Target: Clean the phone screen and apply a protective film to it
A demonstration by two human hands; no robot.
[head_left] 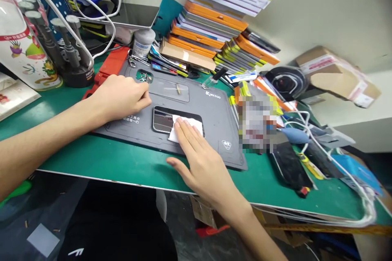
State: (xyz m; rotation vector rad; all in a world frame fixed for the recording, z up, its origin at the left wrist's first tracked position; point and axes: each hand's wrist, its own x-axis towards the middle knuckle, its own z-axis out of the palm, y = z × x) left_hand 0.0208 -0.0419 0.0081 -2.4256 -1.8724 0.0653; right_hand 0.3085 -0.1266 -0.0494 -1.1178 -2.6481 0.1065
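Note:
My right hand [203, 163] lies with its fingers stretched flat, pressing a white wipe [196, 124] onto a smartphone [162, 120]. Its thumb stands apart. The phone's dark, glossy screen faces up, its right part mostly covered by the wipe and fingers. Left of the phone, my left hand [125, 96] rests on the grey work mat [211, 114] as a fist, the fingers curled in. Nothing sticks out of it, and the palm side is hidden. Just past that fist, small metal parts [144, 76] sit in a recess of the mat. A little brass-coloured piece [178, 89] lies in a shallow tray area.
Stacked orange and grey boxes [211, 24] lean at the back. A glass bottle with a black cap [211, 79] stands on the mat's far edge. A screwdriver stand [78, 71] is at left. Cables, a yellow cutter [310, 166] and a dark phone-like slab [289, 165] clutter the right.

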